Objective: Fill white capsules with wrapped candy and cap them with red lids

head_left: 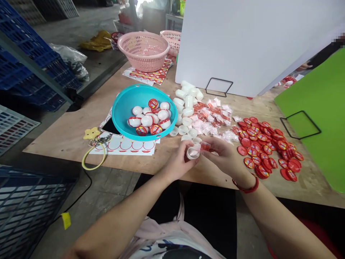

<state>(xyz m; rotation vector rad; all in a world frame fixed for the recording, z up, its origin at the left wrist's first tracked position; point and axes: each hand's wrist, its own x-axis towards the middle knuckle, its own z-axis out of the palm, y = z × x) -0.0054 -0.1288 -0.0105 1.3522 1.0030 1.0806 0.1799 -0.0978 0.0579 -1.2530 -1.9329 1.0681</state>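
My left hand (181, 158) is closed around a small white plastic cup (192, 153), its open mouth facing up toward me. Right beside it, my right hand (219, 153) pinches a small red packet (205, 146) at the cup's rim. Something pale shows inside the cup, but I cannot make it out clearly. Just beyond my hands are several more white cups (188, 102), some stacked, and a heap of small red and clear packets (210, 117). To the right lies a pile of red printed lids (258, 140).
A blue basin (118, 115) holds several white cups with red lids. Left of it are a phone (111, 126), a yellow star keyring (91, 133) and printed sheets (129, 145). Pink baskets (144, 54) stand behind. White (229, 43) and green (318, 108) panels border the table's far and right sides.
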